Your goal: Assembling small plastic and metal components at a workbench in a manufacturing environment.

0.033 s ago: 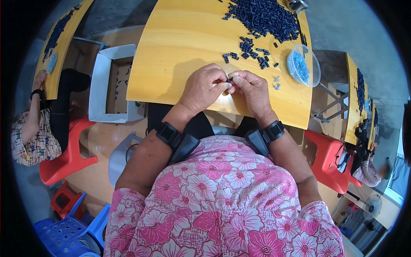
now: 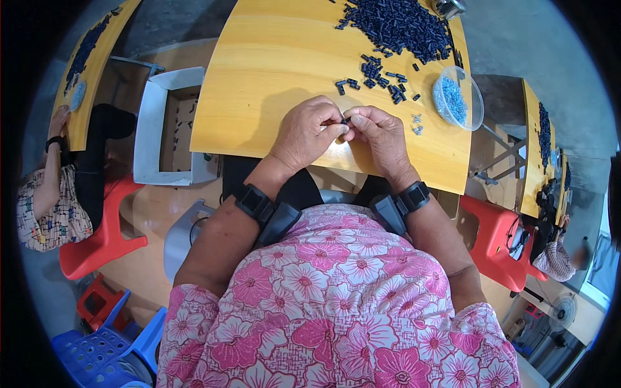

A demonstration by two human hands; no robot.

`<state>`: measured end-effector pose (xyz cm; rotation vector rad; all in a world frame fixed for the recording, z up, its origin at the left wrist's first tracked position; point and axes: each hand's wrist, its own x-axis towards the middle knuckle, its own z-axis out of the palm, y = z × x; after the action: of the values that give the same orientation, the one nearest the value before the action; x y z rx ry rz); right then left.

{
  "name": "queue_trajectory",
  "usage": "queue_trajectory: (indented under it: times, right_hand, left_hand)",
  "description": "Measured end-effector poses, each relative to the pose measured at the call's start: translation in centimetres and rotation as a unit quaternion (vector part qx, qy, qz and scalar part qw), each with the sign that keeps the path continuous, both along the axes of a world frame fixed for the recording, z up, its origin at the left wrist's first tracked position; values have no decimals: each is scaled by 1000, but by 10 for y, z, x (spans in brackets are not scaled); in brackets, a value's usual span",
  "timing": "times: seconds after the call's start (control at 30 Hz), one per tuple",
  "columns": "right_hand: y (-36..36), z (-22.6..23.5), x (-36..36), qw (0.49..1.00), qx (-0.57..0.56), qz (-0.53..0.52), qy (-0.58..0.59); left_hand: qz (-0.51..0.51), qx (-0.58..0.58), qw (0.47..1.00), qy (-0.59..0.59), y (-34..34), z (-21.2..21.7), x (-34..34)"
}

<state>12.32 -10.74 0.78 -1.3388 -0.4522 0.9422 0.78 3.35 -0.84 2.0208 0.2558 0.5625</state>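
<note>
Over the near edge of the yellow table, my left hand [image 2: 310, 132] and my right hand [image 2: 380, 137] meet, both with closed fingertips. Between them they pinch a small black cylindrical piece [image 2: 345, 121], mostly covered by fingers. A small group of similar black pieces [image 2: 381, 76] lies just beyond my hands. Farther back on the right is a large heap of them [image 2: 401, 29]. Several small clear pieces [image 2: 418, 129] lie right of my right hand. Near the right table edge stands a clear round bowl [image 2: 477, 103] of small bluish transparent pieces [image 2: 453, 100].
A metal container [image 2: 449, 8] stands at the far right table corner. Left of the table is an open white box [image 2: 147, 129] with a few dark pieces inside. Co-workers sit at other tables on both sides. Red stools [image 2: 495, 249] and a blue plastic chair [image 2: 90, 352] stand around me.
</note>
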Motion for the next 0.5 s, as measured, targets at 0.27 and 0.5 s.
queue_trajectory:
  times: [0.27, 0.5]
  right_hand:
    - [3, 11, -4, 999, -30, 1, -11]
    - [1, -1, -3, 998, -30, 3, -54]
  left_hand:
    - [0, -2, 1000, 19, -1, 1, 0]
    - [0, 18, 1000, 4, -1, 2, 1]
